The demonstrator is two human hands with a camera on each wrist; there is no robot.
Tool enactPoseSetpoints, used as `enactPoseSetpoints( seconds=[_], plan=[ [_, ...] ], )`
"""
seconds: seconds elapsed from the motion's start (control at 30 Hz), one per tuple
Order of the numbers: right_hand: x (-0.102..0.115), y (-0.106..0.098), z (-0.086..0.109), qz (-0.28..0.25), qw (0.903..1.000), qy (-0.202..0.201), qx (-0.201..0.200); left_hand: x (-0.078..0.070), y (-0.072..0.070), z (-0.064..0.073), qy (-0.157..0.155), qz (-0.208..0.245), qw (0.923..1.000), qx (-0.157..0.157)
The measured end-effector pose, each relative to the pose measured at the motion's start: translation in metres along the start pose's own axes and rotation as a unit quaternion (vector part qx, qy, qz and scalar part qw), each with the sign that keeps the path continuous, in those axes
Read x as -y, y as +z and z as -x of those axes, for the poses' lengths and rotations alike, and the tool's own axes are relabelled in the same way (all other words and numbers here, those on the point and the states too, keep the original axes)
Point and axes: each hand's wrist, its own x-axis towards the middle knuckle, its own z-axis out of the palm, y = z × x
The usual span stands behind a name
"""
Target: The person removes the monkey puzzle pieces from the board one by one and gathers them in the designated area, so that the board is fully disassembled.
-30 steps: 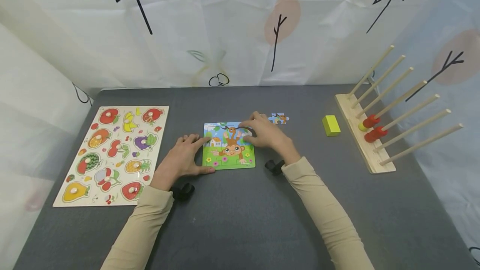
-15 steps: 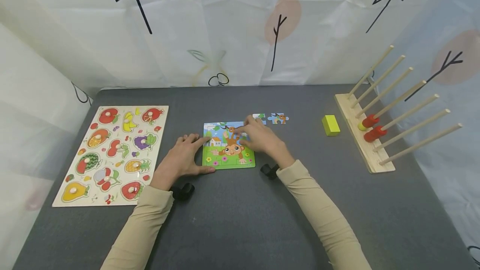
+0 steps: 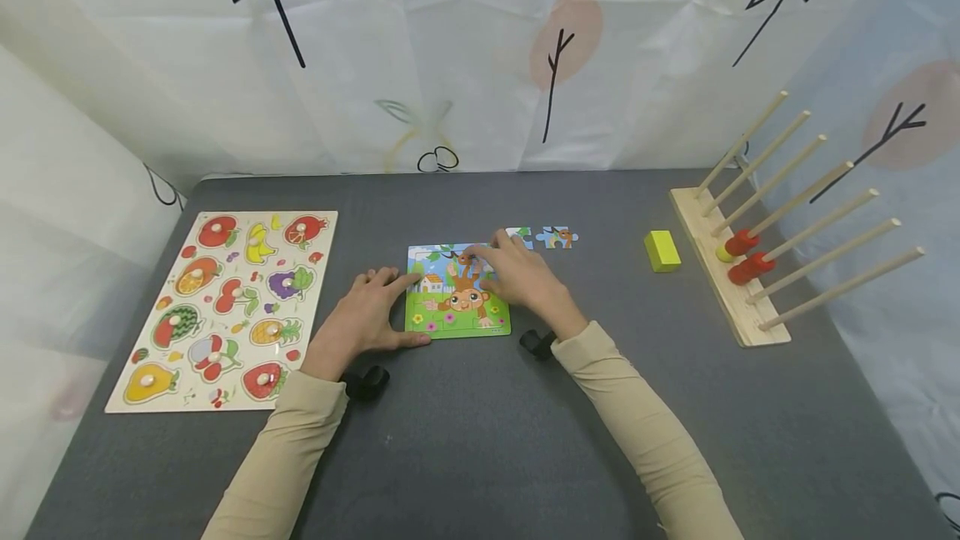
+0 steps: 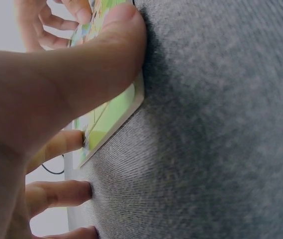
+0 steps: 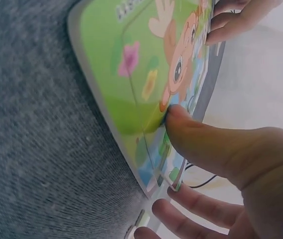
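Note:
A monkey jigsaw puzzle (image 3: 457,319) lies flat in its green-edged board at the middle of the table. My left hand (image 3: 362,315) rests at its left side, thumb along the front-left corner and index fingertip at the left edge; its other fingers touch the table. My right hand (image 3: 525,277) is over the puzzle's upper right part. There its thumb and curled fingers hold a puzzle piece (image 5: 174,174), which looks slightly raised with a white edge showing; the hand mostly hides it in the head view. Just behind are two loose pieces, one partly covered (image 3: 522,233) and one with a monkey print (image 3: 557,237).
A fruit peg board (image 3: 225,315) lies at the left. To the right stand a yellow block (image 3: 662,251) and a wooden rack (image 3: 731,273) with upright pegs, some bearing red and yellow beads (image 3: 750,268). A patterned curtain (image 3: 480,57) hangs behind the table.
My right hand has shifted left and slightly toward me over the puzzle, uncovering more of the loose piece behind it. My left hand has stayed in place.

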Motion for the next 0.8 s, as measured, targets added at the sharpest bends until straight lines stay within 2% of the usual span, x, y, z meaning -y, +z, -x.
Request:
enactPoseSetpoints(
  seconds=[0.37,0.8],
  plan=[
    [0.0037,-0.0057,-0.0040,-0.010,0.9996,0.009,0.024,-0.0006,0.0004,0.0007,0.003,0.000,1.0000,-0.004],
    [0.0014,-0.0076,-0.0051,-0.018,0.9993,0.011,0.031,-0.0005,0.0010,0.0003,0.000,-0.002,1.0000,-0.006]
  ],
)
